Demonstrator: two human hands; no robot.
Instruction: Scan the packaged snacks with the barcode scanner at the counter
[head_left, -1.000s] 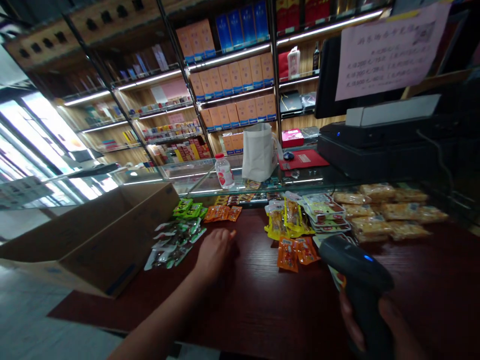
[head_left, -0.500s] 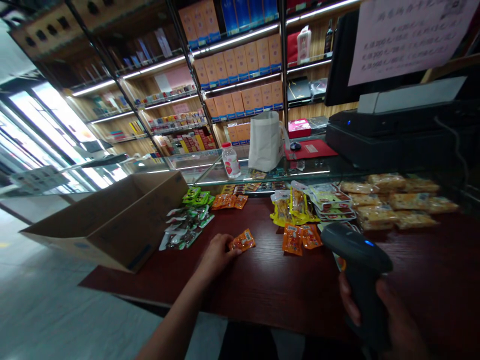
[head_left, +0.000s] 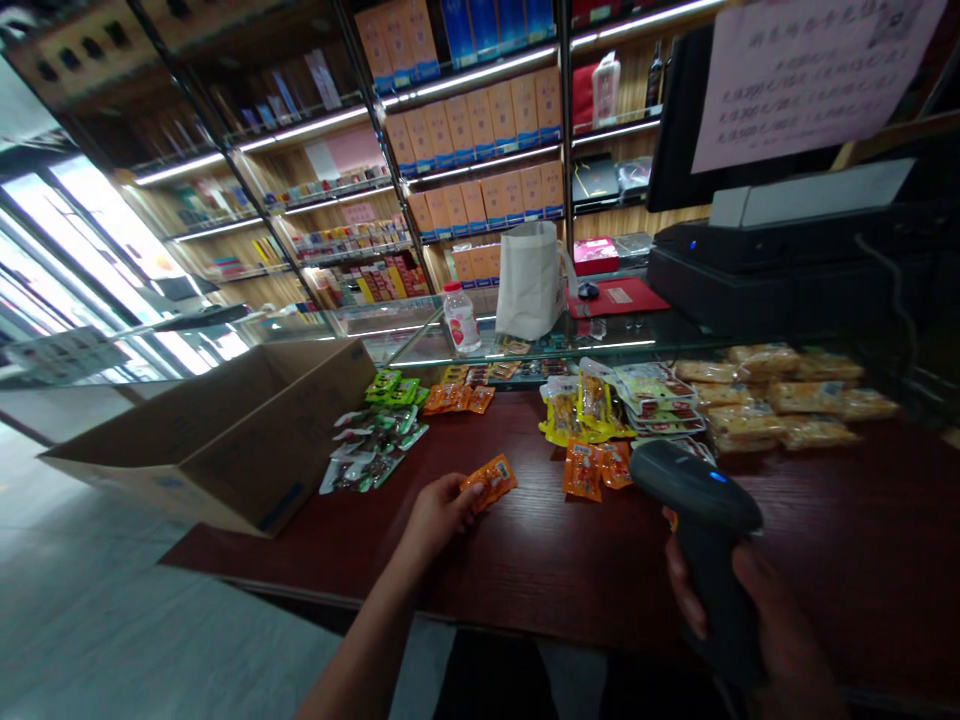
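Bare tabletop (head_left: pixel 540 560) between the hands passable; box (head_left: pixel 247 440) walls left side; scanner (head_left: pixel 697 490) and snack packs (head_left: pixel 589 410) obstruct right.

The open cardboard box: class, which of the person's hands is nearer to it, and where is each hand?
Left. The left hand holds an orange packet to the right of the cardboard box; the right hand, gripping the scanner, is much farther right.
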